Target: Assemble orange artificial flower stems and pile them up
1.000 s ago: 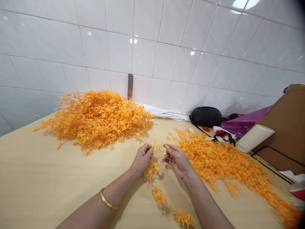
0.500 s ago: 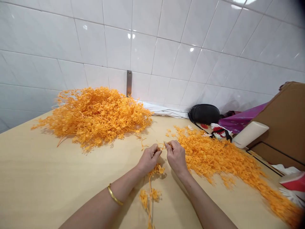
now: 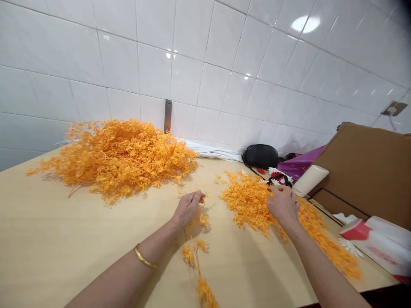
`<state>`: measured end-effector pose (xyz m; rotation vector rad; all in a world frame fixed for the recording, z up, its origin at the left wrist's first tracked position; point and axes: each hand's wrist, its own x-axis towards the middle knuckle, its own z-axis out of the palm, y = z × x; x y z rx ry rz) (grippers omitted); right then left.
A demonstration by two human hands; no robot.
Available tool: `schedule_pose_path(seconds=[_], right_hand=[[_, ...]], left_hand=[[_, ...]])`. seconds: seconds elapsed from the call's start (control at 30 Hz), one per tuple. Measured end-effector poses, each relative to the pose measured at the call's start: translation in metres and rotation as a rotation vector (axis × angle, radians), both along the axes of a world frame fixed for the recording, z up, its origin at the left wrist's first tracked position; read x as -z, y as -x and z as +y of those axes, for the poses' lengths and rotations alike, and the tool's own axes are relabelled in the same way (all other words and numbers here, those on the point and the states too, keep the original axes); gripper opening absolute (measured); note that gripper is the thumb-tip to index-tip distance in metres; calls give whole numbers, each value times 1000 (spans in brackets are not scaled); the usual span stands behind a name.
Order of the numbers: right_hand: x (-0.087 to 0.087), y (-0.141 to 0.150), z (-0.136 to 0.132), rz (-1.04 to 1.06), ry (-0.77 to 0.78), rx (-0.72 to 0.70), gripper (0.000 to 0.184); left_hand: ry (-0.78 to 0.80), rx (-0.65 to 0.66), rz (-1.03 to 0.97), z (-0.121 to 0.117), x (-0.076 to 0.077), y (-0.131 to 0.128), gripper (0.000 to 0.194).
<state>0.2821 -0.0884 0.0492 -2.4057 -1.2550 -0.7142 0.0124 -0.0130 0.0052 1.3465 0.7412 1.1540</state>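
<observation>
A spread pile of fine orange branching sprigs [image 3: 247, 203] lies on the pale wood-toned counter [image 3: 96, 252], right of centre. The right hand [image 3: 283, 205] rests palm-down on it, fingers sunk among the stems; whether they grip anything cannot be told. The left hand [image 3: 188, 208] sits well left of that pile, fingers curled narrow just above a small orange clump [image 3: 203, 219]; any hold cannot be confirmed. A gold bangle [image 3: 145, 256] circles its wrist. A loose orange strand [image 3: 189, 255] lies nearer the viewer. A large orange heap [image 3: 118, 160] sits farther left against the white tiled wall [image 3: 192, 55], which carries a steel bracket [image 3: 167, 116]. Beyond the pile are a black leather bag [image 3: 260, 156], a cream cylinder [image 3: 311, 179] and a brown cardboard panel [image 3: 362, 167].
</observation>
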Motion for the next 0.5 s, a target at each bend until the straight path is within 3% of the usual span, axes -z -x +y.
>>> schedule_pose_path(seconds=[0.07,0.17,0.3,0.4,0.5], right_hand=[[8,9,-3,-82,-49,33,19],[5,25,-2,-103,-113,-4,19],[-4,63,6,146,-102,-350,27],[5,104,16,474,43,-643,39],[19,139,25,632,188,-745,41]], left_hand=[[9,-28,-48,-2,-5,3,34],[-77,-59,-73,-2,-11,8,35],[-168,-213,-16,8,-10,14,32],[-201,-349,38,20,-4,20,31],[-141,-404,34,28,2,24,28]])
